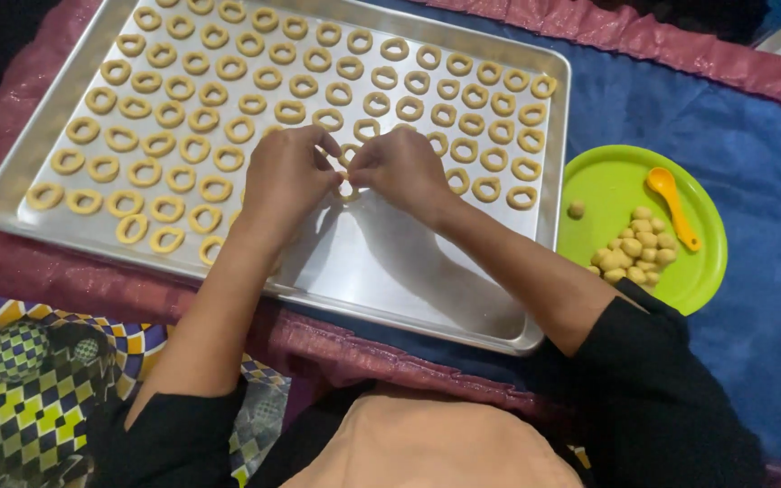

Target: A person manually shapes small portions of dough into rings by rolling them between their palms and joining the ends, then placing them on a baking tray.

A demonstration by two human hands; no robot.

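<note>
Blue cloth with a dark pink edge covers the place where everything sits. On it lies a big shiny metal tray. Many little dough rings sit in rows on the tray, filling the top and left parts. The near right part of the tray is bare.

Both hands meet in the middle of the tray. The left hand and the right hand are bent in, with the fingertips pinched close together. Between them is one small dough ring, held just above or on the tray; I cannot tell which. It sits right at the end of the rows, next to the other rings. Both hands touch it.

To the right of the tray is a round green plate. A pile of small dough balls lies on it, with one ball off by itself. An orange spoon lies on the plate too, just beside the pile.

Black sleeves cover the arms near the elbows. At the bottom left is a cloth with yellow, blue and green squares.
</note>
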